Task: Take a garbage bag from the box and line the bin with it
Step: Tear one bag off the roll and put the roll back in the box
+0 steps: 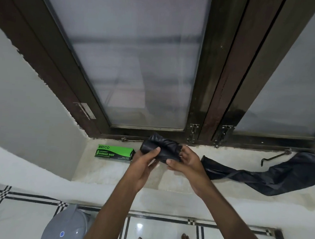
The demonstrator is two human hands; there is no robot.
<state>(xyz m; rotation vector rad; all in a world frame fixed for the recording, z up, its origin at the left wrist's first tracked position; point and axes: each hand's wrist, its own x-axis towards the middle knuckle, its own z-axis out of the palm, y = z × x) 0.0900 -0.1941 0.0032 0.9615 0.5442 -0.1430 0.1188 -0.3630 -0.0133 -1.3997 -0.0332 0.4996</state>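
A green and black garbage bag box (114,152) lies on the pale window sill (113,172), its right end torn. Just right of it, both hands hold a black roll of garbage bags (162,145) above the sill. My left hand (144,166) grips the roll's left end with thumb on top. My right hand (185,162) grips its right end. A loose black garbage bag (271,174) lies spread along the sill to the right. The grey bin (67,226) with a domed lid stands on the floor at lower left.
A dark-framed window with frosted panes (138,62) rises behind the sill, with bolts (192,132) and a stay hook (276,156) at its base. A white wall (24,111) stands at left. Below is white tiled floor (155,233) with black lines, and bare feet.
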